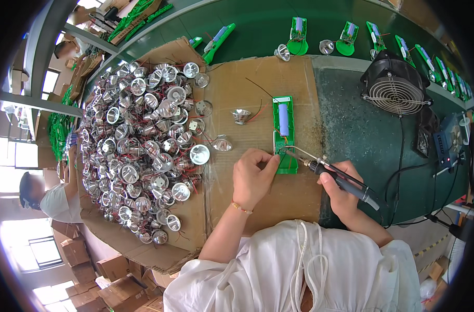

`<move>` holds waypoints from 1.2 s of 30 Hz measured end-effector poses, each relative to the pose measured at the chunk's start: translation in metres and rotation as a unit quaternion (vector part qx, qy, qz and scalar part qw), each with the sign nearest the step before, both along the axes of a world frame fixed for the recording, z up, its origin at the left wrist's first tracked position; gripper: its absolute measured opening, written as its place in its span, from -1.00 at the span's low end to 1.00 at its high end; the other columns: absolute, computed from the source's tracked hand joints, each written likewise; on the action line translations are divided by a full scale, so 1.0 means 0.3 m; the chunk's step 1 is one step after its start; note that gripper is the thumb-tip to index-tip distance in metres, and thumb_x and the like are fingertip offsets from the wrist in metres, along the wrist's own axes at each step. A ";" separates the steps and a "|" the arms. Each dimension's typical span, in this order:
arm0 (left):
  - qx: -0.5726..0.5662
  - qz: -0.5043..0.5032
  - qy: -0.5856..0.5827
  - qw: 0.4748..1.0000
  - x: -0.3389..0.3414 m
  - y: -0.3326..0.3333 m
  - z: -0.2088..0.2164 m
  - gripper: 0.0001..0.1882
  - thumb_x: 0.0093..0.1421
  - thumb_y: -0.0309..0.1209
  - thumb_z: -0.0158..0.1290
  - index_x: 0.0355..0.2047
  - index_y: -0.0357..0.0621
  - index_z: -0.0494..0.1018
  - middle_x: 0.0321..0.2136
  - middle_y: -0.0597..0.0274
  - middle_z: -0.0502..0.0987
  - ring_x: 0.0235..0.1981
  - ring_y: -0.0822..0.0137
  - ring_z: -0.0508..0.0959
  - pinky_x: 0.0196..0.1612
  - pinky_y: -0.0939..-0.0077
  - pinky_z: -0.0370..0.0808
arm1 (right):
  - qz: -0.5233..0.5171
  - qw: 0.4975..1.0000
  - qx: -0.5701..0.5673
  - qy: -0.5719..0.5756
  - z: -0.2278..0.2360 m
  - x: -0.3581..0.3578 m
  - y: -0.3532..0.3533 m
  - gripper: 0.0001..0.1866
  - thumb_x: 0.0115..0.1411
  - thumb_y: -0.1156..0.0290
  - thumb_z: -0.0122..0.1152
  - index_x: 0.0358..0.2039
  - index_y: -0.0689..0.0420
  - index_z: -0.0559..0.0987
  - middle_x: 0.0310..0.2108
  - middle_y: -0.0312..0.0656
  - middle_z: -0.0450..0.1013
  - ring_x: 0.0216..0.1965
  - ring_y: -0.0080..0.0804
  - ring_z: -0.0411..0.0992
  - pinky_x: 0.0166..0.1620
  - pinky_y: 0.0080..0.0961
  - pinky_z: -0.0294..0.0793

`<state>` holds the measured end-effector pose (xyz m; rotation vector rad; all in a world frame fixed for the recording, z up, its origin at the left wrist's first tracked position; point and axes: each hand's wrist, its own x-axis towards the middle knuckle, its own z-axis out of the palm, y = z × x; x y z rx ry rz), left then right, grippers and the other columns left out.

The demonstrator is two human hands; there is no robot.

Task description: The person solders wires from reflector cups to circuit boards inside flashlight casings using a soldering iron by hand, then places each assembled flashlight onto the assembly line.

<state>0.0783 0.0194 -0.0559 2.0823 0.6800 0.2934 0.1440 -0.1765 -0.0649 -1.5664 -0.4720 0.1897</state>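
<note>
A green plastic lamp housing (287, 166) lies on the cardboard sheet before me, with a lavender battery cell (284, 119) and thin wires in it. My right hand (343, 195) is closed around a soldering iron (346, 183) with a thin metal feed tube (305, 154); its tip reaches the middle of the housing. At the housing's left edge, my left hand (253, 174) is closed in a pinch. What lies between its fingertips is too small to make out. Two silvery reflector cups, one (241, 115) with wires and another (222, 143), lie left of the housing.
A large heap of wired reflector cups (143, 135) fills a carton (195, 226) on the left. A black fan (395, 86) and a blue soldering station (447, 145) stand at right, with cables nearby. More green housings (298, 39) line the far side. Another person (57, 197) is at far left.
</note>
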 end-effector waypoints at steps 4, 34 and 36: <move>-0.013 0.004 -0.003 1.000 -0.001 -0.001 -0.002 -0.82 0.04 -0.37 0.18 -0.52 -0.26 0.53 -0.51 0.12 0.51 -0.55 0.29 0.51 -0.45 0.47 0.41 | -0.017 1.000 0.013 0.005 0.001 0.000 -0.012 -0.81 0.11 0.47 0.24 -0.34 0.29 0.44 -0.53 -0.17 0.50 -0.52 -0.60 0.43 -0.42 -0.65 0.41; -0.045 0.011 0.000 0.999 0.002 0.002 -0.006 -0.80 0.04 -0.38 0.17 -0.53 -0.30 0.52 -0.52 0.12 0.50 -0.57 0.33 0.48 -0.45 0.48 0.40 | -0.025 1.000 0.014 0.005 -0.001 -0.005 -0.011 -0.80 0.13 0.43 0.24 -0.36 0.27 0.44 -0.54 -0.21 0.50 -0.52 -0.64 0.41 -0.42 -0.67 0.39; -0.034 0.008 -0.003 0.999 0.002 0.003 -0.005 -0.80 0.04 -0.37 0.17 -0.53 -0.31 0.52 -0.52 0.12 0.49 -0.57 0.33 0.48 -0.45 0.48 0.39 | -0.019 1.000 0.006 0.000 0.001 -0.008 -0.010 -0.81 0.12 0.45 0.24 -0.37 0.27 0.43 -0.54 -0.23 0.50 -0.52 -0.65 0.40 -0.43 -0.67 0.38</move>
